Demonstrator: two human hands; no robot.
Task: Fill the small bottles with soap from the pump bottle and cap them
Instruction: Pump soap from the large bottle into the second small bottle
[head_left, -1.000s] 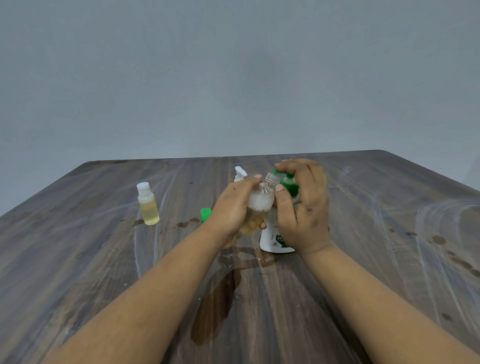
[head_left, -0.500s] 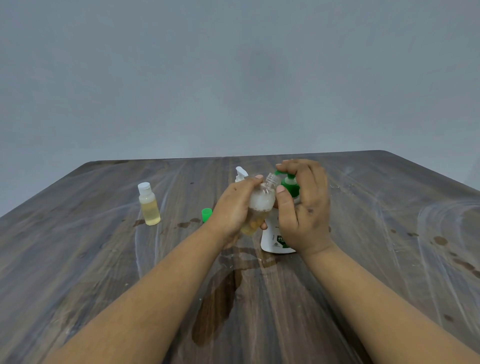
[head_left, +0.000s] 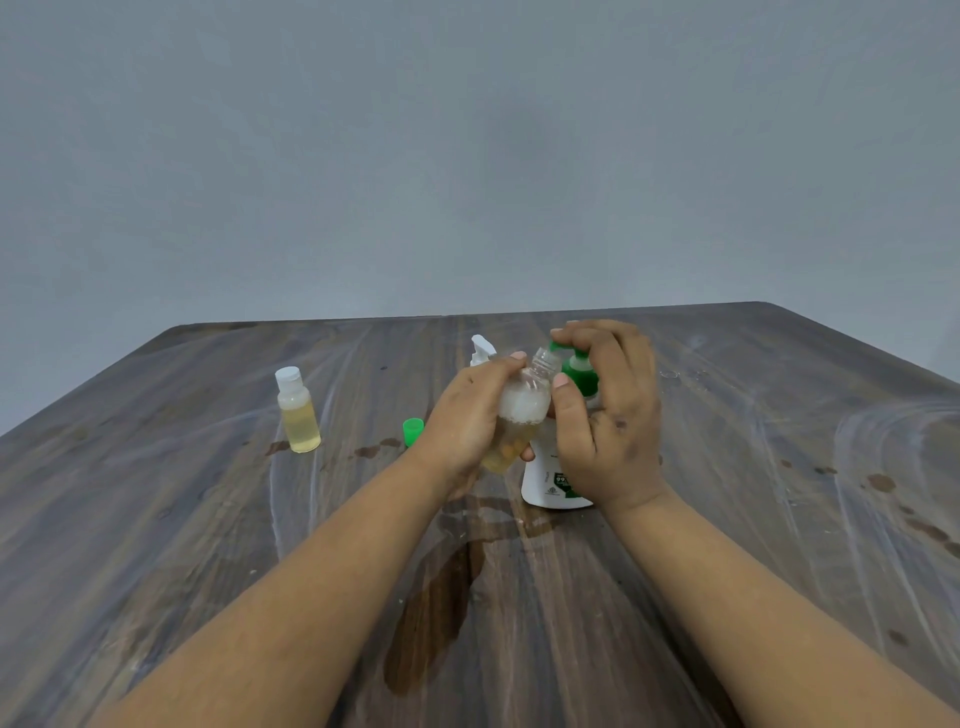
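Observation:
My left hand (head_left: 467, 415) grips a small clear bottle (head_left: 522, 410), tilted, its open neck right at the green nozzle. Foam fills its upper part and yellowish soap its lower part. My right hand (head_left: 608, 410) curls over the green pump head (head_left: 577, 371) of the white pump bottle (head_left: 545, 480), which stands on the wooden table (head_left: 208, 519). Left of my hands a second small bottle (head_left: 297, 410) stands upright with a white cap and pale yellow soap inside. A loose green cap (head_left: 413, 431) lies beside my left wrist.
A white pointed top (head_left: 482, 349) of another object pokes up behind my left hand. Wet brown stains and a spill patch (head_left: 436, 613) mark the table between my forearms. A plain grey wall rises behind the table's far edge.

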